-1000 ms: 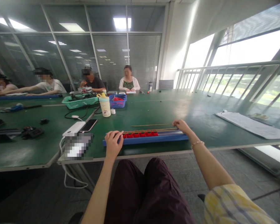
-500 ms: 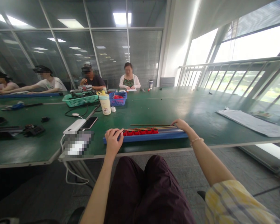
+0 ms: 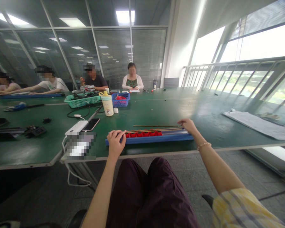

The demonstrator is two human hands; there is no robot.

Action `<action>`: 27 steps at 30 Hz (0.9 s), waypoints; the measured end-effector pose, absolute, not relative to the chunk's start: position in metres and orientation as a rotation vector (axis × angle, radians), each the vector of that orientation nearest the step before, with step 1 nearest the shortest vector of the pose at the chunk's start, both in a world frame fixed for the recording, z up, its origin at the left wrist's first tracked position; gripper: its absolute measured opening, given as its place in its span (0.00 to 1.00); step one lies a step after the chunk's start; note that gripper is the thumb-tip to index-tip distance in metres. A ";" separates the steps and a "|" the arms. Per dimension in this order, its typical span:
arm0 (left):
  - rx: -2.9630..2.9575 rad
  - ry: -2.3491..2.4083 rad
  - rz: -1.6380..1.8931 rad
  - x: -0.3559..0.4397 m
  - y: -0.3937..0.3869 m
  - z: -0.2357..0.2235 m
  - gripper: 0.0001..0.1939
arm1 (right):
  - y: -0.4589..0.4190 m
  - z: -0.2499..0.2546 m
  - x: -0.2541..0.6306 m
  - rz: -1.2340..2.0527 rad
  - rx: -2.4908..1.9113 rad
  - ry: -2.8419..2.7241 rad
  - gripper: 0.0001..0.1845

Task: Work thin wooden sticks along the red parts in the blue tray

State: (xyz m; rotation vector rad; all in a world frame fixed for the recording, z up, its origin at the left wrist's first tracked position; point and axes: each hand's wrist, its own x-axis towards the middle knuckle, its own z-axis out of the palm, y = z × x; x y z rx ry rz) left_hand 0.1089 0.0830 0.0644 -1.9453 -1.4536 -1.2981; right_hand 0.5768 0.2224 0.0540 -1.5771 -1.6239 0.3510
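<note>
A long blue trough (image 3: 154, 139) lies across the table in front of me. Its left part holds a row of several red blocks (image 3: 145, 134); bare silvery channel shows at its right. A thin brass-coloured rod (image 3: 166, 129) runs lengthwise above the blocks. My left hand (image 3: 116, 141) is closed at the trough's left end, thumb and fingers on the rod's left end. Over by the right end, my right hand (image 3: 188, 125) has bent fingers at the rod's other end; the fingertips' grip is small and partly hidden. A second thin rod (image 3: 155, 126) lies on the table just behind the trough.
To the left are a white power bank (image 3: 76, 127), a phone (image 3: 91, 124) and a cup (image 3: 107, 106). Farther back stand a green basket (image 3: 83, 102) with cables and a blue basket (image 3: 120, 100). Papers (image 3: 258, 125) lie at right. Several people sit across the table.
My right hand has shifted slightly to the right at the rod's end, and its fingers have changed their bend. My left hand stays at the left end. The camera view has tilted slightly down.
</note>
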 end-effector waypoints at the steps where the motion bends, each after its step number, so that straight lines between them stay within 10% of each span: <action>1: -1.945 -1.451 -1.300 0.109 0.083 0.064 0.12 | 0.221 0.054 0.576 0.370 -1.561 -1.586 0.20; 16: -1.939 -1.427 -1.323 0.105 0.084 0.064 0.12 | 0.190 0.069 0.560 0.251 -1.378 -1.503 0.20; 27: -1.940 -1.446 -1.309 0.104 0.084 0.060 0.13 | 0.169 0.082 0.545 0.773 -1.257 -1.701 0.30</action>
